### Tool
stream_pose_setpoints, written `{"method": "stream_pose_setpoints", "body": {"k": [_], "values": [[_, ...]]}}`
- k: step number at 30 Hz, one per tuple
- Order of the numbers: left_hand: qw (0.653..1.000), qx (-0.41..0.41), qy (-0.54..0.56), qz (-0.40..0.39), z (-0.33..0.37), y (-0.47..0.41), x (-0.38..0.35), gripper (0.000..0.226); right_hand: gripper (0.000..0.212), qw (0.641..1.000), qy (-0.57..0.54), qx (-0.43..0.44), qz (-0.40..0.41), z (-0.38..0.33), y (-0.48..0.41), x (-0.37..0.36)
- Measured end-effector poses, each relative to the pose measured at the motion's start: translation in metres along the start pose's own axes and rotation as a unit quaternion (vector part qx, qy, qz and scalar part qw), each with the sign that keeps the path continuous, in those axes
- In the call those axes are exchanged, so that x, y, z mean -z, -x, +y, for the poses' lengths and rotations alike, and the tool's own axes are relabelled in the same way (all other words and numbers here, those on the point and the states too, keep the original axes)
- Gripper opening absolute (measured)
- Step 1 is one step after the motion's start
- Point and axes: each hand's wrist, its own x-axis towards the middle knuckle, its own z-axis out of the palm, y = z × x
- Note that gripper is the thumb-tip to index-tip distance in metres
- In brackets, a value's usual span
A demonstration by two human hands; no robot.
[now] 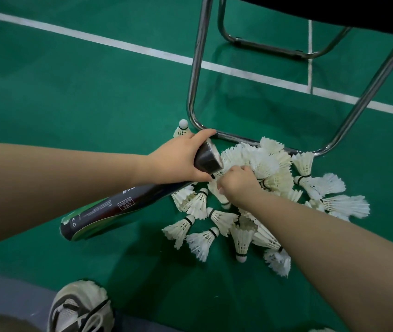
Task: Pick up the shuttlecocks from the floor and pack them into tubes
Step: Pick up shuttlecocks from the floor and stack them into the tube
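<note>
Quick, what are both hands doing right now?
Left hand: grips the tube near its open end.
Right hand: fingers curled into the pile, gripping a shuttlecock.

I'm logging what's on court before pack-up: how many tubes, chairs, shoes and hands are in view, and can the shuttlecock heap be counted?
Tubes: 1
Chairs: 1
Shoes: 1
Hands: 2, left hand and right hand
Total: 5
Shuttlecock heap: overlapping too much for a count.
</note>
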Motion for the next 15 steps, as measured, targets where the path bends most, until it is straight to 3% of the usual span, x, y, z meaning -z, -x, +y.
{"method": "stream_pose_setpoints", "body": {"k": [4, 8, 10, 15], "values": [[1.0, -0.006, 0.012, -0.012, 0.002, 0.003, -0.002, 0.098, 0.021, 0.964, -0.224, -0.078, 0.121, 0.019, 0.011, 0.031], [1.0, -0.001, 0.005, -0.026, 0.006, 0.005, -0.004, 0.098, 0.016, 0.821, -0.492, -0.13, 0.258, 0.041, 0.034, 0.074], [1.0, -0.001, 0.003, -0.029, 0.01, 0.005, -0.006, 0.1, 0.015, 0.769, -0.559, -0.11, 0.288, 0.046, 0.046, 0.091], [0.999, -0.002, 0.008, -0.035, 0.025, 0.003, -0.014, 0.106, 0.02, 0.794, -0.57, -0.038, 0.208, 0.028, 0.072, 0.096]]}}
